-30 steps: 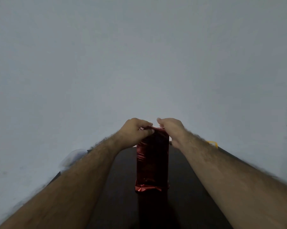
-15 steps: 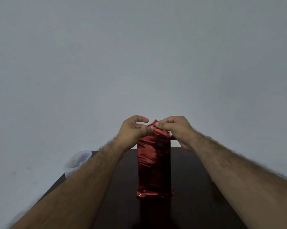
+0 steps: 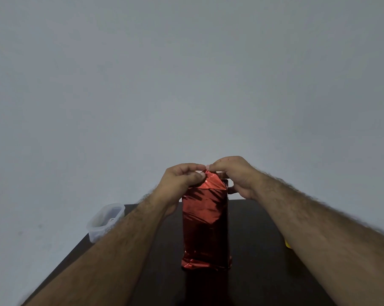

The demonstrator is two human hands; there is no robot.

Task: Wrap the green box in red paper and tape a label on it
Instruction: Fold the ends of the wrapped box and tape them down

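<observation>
Hands: left hand (image 3: pixel 182 181) and right hand (image 3: pixel 235 176) both pinch the raised top flap of the red paper (image 3: pixel 205 219).
Box: green box fully hidden by paper, standing upright mid-table (image 3: pixel 259 283).
Progress: sides and bottom end look wrapped; top end unfinished, no tape or label visible.
Surroundings: clear plastic tub (image 3: pixel 106 219) at the table's far left corner; something yellow (image 3: pixel 287 244) by the right edge.
</observation>
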